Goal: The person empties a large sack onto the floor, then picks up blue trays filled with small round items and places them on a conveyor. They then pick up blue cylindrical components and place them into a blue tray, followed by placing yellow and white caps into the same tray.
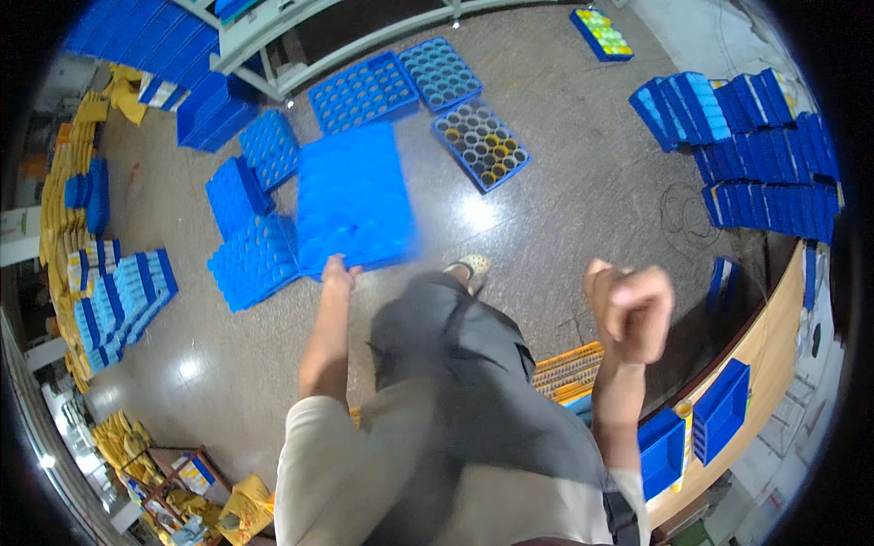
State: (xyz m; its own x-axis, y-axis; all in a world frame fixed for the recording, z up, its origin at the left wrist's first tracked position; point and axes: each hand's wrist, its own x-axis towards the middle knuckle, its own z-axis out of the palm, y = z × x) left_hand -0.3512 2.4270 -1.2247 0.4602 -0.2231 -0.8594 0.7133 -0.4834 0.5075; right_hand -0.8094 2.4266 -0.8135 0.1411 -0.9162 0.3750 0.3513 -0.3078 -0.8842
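Note:
My left hand [338,270] is closed on the near edge of a bright blue dimpled tray [355,196], its surface covered in rounded bumps. The tray is tilted above the floor and smeared by motion along its right side. Next to it on the left lies a blue sheet with round holes [250,259]. Out to the right of my body, my right hand [631,309] is raised with its fingers curled in. No object shows in it, and it touches nothing.
Blue hole trays [366,94] and a crate of round cups [481,146] lie on the floor ahead, below a metal frame [300,50]. Blue crates are stacked at the right [769,155] and left [127,296]. A wooden table [760,364] curves along the right, bearing blue bins [724,409].

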